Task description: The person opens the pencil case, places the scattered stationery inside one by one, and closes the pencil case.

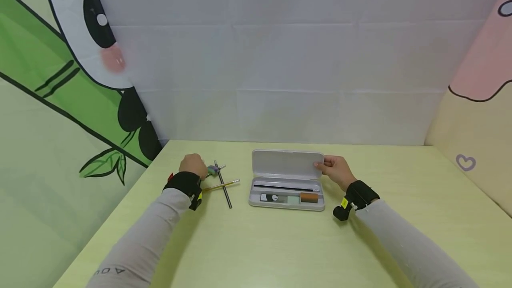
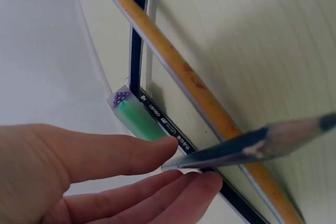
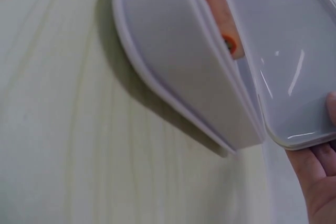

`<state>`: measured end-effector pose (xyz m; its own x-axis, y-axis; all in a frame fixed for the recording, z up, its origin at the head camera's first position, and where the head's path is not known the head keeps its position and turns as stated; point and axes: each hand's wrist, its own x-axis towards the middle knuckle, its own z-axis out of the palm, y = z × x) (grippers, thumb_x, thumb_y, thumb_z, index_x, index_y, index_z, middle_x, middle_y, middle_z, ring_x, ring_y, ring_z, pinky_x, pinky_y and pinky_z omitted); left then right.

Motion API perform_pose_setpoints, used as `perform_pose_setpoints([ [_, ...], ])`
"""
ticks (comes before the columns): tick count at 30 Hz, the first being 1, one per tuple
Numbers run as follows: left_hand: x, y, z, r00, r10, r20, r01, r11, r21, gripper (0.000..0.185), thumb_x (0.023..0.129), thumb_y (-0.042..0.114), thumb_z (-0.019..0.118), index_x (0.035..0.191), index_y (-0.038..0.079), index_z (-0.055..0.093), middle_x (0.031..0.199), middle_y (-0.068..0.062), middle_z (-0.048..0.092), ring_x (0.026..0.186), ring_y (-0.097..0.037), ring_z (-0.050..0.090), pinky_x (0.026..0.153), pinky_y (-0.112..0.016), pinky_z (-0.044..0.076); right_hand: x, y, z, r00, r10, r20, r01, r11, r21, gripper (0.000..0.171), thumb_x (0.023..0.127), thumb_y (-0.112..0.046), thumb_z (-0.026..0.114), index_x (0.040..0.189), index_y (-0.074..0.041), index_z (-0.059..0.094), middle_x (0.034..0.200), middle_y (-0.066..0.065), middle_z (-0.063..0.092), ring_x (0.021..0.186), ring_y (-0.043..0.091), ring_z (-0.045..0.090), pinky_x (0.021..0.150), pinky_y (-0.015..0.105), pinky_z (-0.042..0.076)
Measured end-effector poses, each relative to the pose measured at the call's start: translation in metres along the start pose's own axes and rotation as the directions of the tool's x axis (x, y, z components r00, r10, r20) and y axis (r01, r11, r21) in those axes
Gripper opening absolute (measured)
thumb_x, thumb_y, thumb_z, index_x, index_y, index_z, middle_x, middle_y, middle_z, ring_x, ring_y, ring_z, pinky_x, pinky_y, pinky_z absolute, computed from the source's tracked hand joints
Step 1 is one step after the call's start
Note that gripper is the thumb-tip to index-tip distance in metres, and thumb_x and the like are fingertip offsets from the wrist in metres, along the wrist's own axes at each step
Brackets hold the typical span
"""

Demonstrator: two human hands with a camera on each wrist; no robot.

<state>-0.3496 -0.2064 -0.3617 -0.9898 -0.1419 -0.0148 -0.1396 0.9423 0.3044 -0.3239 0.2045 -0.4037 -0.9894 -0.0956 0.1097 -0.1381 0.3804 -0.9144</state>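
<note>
My left hand pinches a dark blue pencil btwn thumb and curled fingertips, sharpened tip pointing away from the palm, raised just over the tabletop. Right under it lie a yellow pencil and a second dark blue pencil marked HB, crossing each other, w/ a green eraser just beside the HB one, near my fingers. In the head view the left forearm runs fwd from lower left, wrist low to the table, knuckles up. My right hand reaches in from the right side, forearm angled inward, fingers pinching the right edge of the pencil case lid, which stands upright and open. The pencil case sits at table centre, well apart from the loose pencils on my left; inside it a dark pencil lies along the back, and an orange eraser sits at the front right. The right wrist view shows the lid edge against my fingers.
</note>
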Motion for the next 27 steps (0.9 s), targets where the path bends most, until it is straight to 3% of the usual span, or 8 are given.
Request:
perform_pose_setpoints([
  [3, -0.002, -0.001, 0.001, 1.0, -0.005, 0.005, 0.005, 1.0, -0.006, 0.021, 0.086, 0.007, 0.058, 0.096, -0.01, 0.067, 0.095, -0.025, 0.066, 0.065, -0.023, 0.052, 0.047, -0.026, 0.039, -0.002, -0.002, 0.001, 1.0, -0.001, 0.001, 0.001, 1.0, 0.01, 0.04, 0.094, -0.013, 0.061, 0.125, 0.013, 0.057, 0.121, 0.03, 0.061, 0.095, 0.01, 0.07, 0.082, 0.027, 0.058],
  [8, -0.004, -0.005, 0.003, 1.0, 0.004, -0.007, -0.004, 1.0, -0.019, 0.015, 0.085, 0.006, 0.057, 0.086, -0.006, 0.066, 0.082, -0.017, 0.061, 0.062, -0.022, 0.051, 0.047, -0.026, 0.038, -0.005, -0.005, 0.003, 1.0, 0.009, -0.007, -0.009, 1.0, 0.013, 0.041, 0.094, -0.013, 0.061, 0.125, 0.013, 0.056, 0.122, 0.03, 0.061, 0.092, 0.006, 0.069, 0.082, 0.027, 0.058],
  [16, -0.011, -0.007, -0.002, 1.0, 0.027, 0.004, -0.027, 0.999, -0.024, 0.017, 0.083, 0.003, 0.055, 0.069, -0.002, 0.06, 0.07, -0.013, 0.051, 0.054, -0.019, 0.045, 0.043, -0.025, 0.033, -0.01, -0.007, 0.006, 1.0, 0.013, -0.019, -0.013, 1.0, 0.007, 0.039, 0.094, -0.011, 0.06, 0.125, 0.013, 0.057, 0.121, 0.03, 0.061, 0.1, 0.022, 0.07, 0.083, 0.029, 0.058],
  [22, -0.009, -0.01, -0.014, 0.995, 0.078, -0.065, -0.079, 0.997, -0.014, 0.015, 0.081, 0.002, 0.059, 0.067, -0.002, 0.058, 0.066, -0.011, 0.05, 0.055, -0.019, 0.045, 0.046, -0.027, 0.035, -0.014, -0.007, 0.008, 1.0, 0.012, -0.025, -0.012, 1.0, 0.01, 0.039, 0.094, -0.012, 0.061, 0.124, 0.013, 0.057, 0.12, 0.03, 0.061, 0.097, 0.018, 0.071, 0.082, 0.029, 0.058],
  [27, -0.009, -0.01, -0.027, 0.981, 0.165, -0.105, -0.169, 0.985, -0.028, 0.033, 0.077, -0.005, 0.055, 0.054, 0.009, 0.036, 0.058, -0.002, 0.033, 0.052, -0.015, 0.033, 0.046, -0.026, 0.028, -0.017, -0.008, 0.01, 0.999, 0.023, -0.035, -0.023, 1.0, 0.002, 0.039, 0.094, -0.012, 0.061, 0.124, 0.013, 0.057, 0.12, 0.029, 0.062, 0.1, 0.022, 0.07, 0.083, 0.03, 0.058],
])
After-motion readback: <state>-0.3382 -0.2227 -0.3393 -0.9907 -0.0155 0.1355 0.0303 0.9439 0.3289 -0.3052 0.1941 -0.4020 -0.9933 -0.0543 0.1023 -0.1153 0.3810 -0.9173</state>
